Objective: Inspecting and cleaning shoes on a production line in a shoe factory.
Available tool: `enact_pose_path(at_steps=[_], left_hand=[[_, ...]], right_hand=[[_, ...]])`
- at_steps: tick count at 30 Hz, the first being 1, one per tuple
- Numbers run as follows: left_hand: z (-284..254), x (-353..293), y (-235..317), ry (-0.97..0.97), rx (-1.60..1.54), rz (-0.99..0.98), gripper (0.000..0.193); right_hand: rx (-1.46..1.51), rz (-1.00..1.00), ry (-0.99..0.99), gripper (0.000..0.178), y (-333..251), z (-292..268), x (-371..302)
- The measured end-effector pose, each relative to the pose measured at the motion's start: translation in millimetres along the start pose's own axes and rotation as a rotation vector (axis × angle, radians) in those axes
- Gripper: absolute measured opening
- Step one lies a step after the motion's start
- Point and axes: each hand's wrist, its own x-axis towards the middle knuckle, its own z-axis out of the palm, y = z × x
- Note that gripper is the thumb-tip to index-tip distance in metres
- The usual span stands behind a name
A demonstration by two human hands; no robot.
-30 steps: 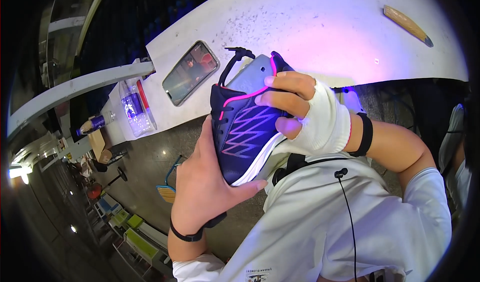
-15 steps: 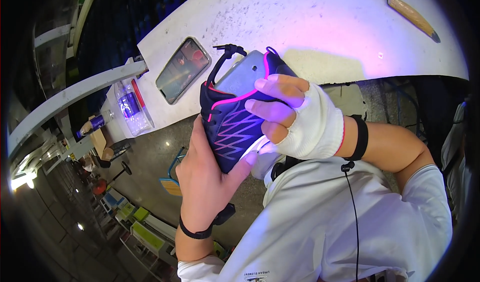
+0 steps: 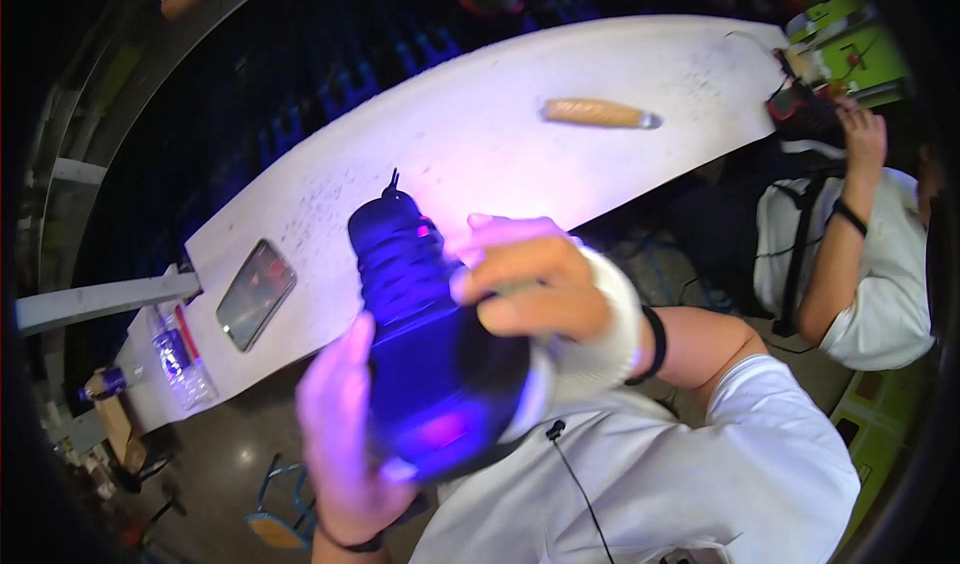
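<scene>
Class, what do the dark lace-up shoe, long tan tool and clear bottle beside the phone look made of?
Dark lace-up shoe: perhaps leather or synthetic; smooth sheen, but blurred.
Long tan tool: probably wood, matte-looking; brown, mottled surface.
Clear bottle: likely plastic; glossy, see-through.

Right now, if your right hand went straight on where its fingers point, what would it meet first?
Probably the dark shoe, close before the right hand; blur hides whether they touch.
</scene>
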Motion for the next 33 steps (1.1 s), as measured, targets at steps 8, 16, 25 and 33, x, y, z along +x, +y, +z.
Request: enact_pose_path(at_steps=[8, 16, 25, 33], left_hand=[[103, 12, -30, 0.269, -0.215, -0.027, 0.049], [115, 51, -2, 0.420, -0.135, 0.228, 0.041], [106, 74, -1, 0.192, -0.264, 0.227, 0.036], [106, 76, -7, 0.212, -0.386, 0.062, 0.042]], right_hand=[[-0.037, 0.183, -0.234, 0.065, -37, -65, 29], [0.156, 0.240, 0.060, 0.069, -15, -70, 9], [-0.345, 0.245, -0.210, 0.053, -43, -87, 20], [-0.202, 0.200, -0.150, 0.038, -25, -89, -3]])
